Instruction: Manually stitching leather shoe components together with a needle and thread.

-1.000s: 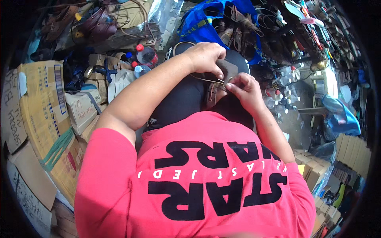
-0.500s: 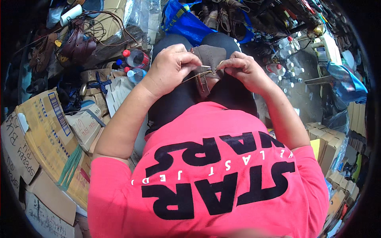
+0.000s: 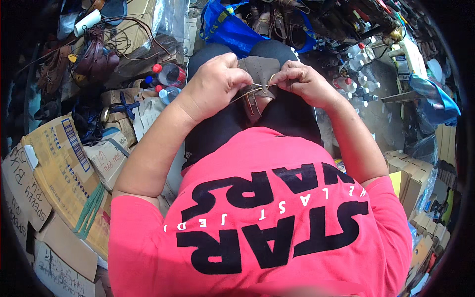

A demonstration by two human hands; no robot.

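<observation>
A brown leather shoe [image 3: 261, 68] with a row of punched holes rests on my lap, between my thighs. Thin tan lace [image 3: 253, 92] crosses its front and trails toward my left hand. My left hand [image 3: 217, 81] is at the shoe's left side, thumb and forefinger pinching a thin pale strand or needle, too small to tell which. At the right side, my right hand [image 3: 306, 84] pinches a short curved piece of the tan lace. The fingertips of both hands are close to the shoe's upper. My fingers hide parts of the strands.
A blue bag [image 3: 232, 32] and several shoes [image 3: 279, 24] lie beyond my knees. Plastic bottles stand left [image 3: 170, 74] and right [image 3: 346, 84]. Cardboard boxes [image 3: 59, 153] pile up at my left, more boxes [image 3: 408, 173] at my right.
My left fingertips have moved slightly right and down along the pale strand, so less of it shows. My right hand has shifted slightly, and its lace piece now curves upward.
</observation>
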